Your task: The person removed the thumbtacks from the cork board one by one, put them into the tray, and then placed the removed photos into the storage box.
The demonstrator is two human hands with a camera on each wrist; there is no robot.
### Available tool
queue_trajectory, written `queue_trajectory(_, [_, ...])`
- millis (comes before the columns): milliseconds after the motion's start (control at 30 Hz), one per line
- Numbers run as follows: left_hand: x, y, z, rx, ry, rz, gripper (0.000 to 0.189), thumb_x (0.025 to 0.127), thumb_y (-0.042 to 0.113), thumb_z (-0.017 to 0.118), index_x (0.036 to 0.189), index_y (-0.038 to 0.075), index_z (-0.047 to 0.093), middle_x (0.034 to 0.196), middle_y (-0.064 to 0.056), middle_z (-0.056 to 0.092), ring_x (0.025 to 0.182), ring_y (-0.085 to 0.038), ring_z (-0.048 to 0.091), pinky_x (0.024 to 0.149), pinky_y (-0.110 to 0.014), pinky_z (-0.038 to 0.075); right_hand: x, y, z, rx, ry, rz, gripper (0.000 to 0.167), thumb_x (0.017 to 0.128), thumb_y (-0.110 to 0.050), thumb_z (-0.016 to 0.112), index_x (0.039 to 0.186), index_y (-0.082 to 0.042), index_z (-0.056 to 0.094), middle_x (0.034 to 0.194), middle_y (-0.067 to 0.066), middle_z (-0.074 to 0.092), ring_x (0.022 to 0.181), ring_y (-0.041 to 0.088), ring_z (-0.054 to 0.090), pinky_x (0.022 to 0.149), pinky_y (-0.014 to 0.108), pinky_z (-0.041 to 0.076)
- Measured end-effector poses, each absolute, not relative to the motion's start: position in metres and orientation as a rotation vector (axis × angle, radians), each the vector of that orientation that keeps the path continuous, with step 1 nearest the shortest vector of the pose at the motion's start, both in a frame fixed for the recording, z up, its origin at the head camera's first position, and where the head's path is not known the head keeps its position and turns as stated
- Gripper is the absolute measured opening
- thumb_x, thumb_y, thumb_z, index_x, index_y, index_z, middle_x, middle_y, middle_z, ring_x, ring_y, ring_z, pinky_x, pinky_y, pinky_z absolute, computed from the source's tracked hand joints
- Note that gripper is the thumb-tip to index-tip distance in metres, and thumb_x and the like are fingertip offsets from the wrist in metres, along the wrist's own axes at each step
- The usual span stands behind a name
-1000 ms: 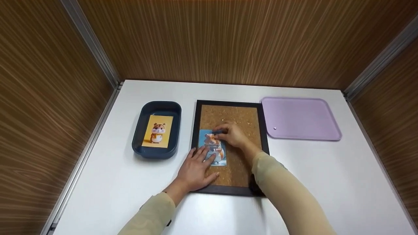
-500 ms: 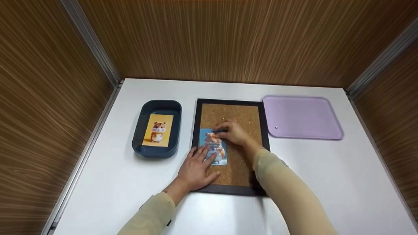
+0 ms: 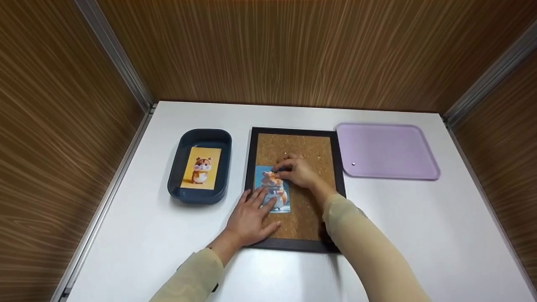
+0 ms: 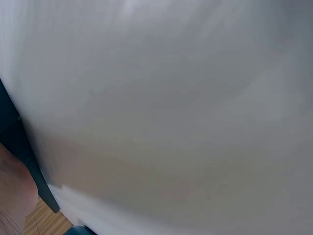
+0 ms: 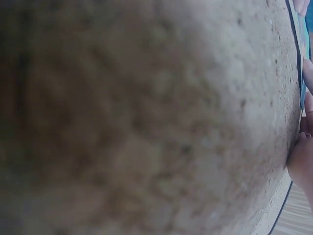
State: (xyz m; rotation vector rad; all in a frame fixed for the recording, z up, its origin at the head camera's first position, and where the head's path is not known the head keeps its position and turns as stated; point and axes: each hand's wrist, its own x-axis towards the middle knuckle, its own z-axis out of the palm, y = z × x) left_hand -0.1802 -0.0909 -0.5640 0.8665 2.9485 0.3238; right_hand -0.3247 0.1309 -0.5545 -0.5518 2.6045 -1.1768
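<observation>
A blue picture card with a cartoon animal lies on the left half of the black-framed cork board. My left hand rests flat with spread fingers over the card's lower left and the board's frame. At the card's top edge, my right hand brings thumb and forefinger together on a tiny thumbtack, mostly hidden by the fingertips. In the right wrist view the cork fills most of the picture, with fingers at the right edge. The left wrist view has mainly white table.
To the left stands a dark blue tray holding a yellow animal card. A lilac tray touches the board's right side, with one small silver tack in it. Small shiny spots show on the upper cork. Wood-grain panels enclose the table.
Both hands keep their places on the card and board. The whole head view shifts slightly; the right fingertips stay at the card's top edge.
</observation>
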Motion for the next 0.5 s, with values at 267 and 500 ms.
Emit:
queue_trajectory(267, [-0.1797,-0.0908,-0.5645,0.863,2.951,0.302,0.079,0.103,0.074,0.038,0.163,0.024,0.046,0.170,-0.012,0.037,0.159,-0.029,0.028,0.129,-0.055,0.016,-0.3241,0.1303,-0.5553,-0.562,2.593,-1.216,0.014,0.096,-0.018,0.081,0.110,-0.014,0.084,0.137,0.010,0.065,0.133,0.032,0.053,0.119,0.056,0.033])
queue_trajectory(500, [-0.1790,-0.0909,-0.5634,0.866,2.953,0.306,0.079,0.103,0.075,0.038,0.162,0.024,0.047,0.170,-0.011,0.037,0.159,-0.029,0.028,0.129,-0.056,0.017,-0.3240,0.1300,-0.5538,-0.556,2.584,-1.204,0.014,0.096,-0.018,0.080,0.109,-0.015,0.083,0.138,0.010,0.063,0.135,0.032,0.051,0.120,0.057,0.030])
